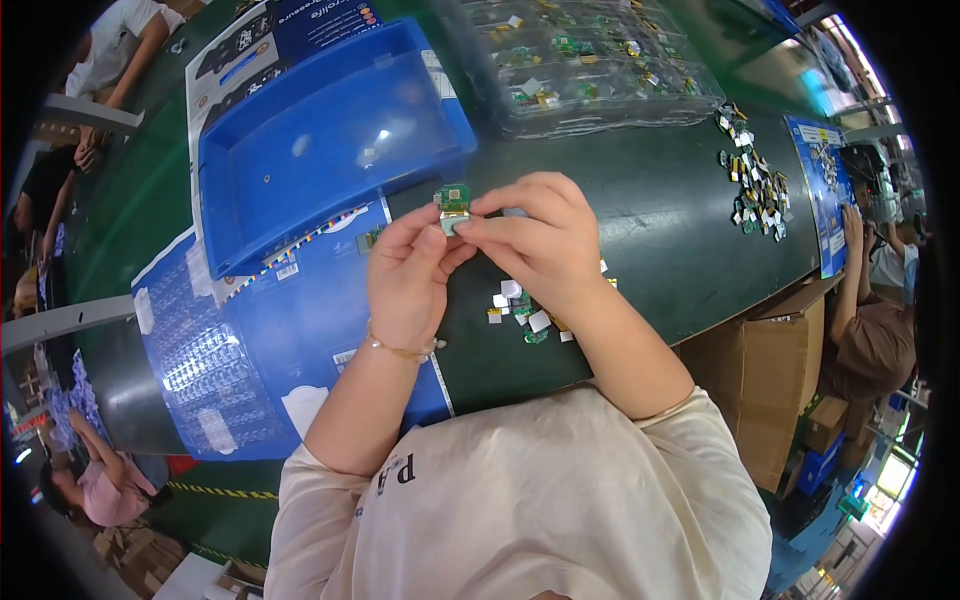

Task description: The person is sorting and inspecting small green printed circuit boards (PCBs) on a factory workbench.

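Note:
Between my two hands, above the dark green bench, is a small green circuit board (454, 194) with a gold-coloured strip and a pale square part at its lower end. My left hand (408, 275) pinches it from the left, thumb in front. From the right, the fingertips of my right hand (545, 235) close on its edge. Under my right wrist lies a loose pile of small boards (525, 310) with white squares, partly hidden by my forearm. Another small board (370, 238) rests just left of my left hand.
A blue plastic tray (225, 195) stands at the back left on printed sheets. Clear blister trays (560, 120) with several boards are stacked at the back. A larger board pile (755, 180) lies right. A clear tray (205, 350) is left, a cardboard box (750, 390) right. Other people work around.

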The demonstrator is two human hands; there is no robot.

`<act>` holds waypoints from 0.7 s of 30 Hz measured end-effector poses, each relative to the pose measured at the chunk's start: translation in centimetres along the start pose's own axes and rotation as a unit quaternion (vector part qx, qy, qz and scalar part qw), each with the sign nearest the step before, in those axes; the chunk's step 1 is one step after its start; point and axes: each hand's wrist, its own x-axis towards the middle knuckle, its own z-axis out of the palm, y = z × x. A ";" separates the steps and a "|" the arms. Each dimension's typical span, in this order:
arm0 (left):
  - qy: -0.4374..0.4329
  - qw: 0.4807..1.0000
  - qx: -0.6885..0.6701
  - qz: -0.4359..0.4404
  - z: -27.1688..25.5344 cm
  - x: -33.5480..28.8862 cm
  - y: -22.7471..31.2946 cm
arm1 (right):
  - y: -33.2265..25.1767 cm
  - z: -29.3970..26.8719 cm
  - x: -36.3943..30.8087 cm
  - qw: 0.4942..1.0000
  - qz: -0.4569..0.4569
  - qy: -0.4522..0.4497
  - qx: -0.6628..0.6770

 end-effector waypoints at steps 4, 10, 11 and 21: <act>-0.014 1.000 -0.013 0.009 0.1 0.0 0.0 | -0.4 0.1 0.2 0.998 0.026 0.007 0.051; -0.005 1.000 -0.020 0.023 0.3 0.0 0.0 | -0.1 0.0 0.1 1.000 -0.001 0.016 -0.013; 0.000 1.000 -0.014 0.017 0.2 0.0 0.0 | 0.0 0.0 0.1 1.000 -0.018 0.016 -0.014; -0.006 0.999 -0.003 0.038 0.4 0.0 0.0 | 0.0 0.1 0.1 0.999 0.025 0.015 0.019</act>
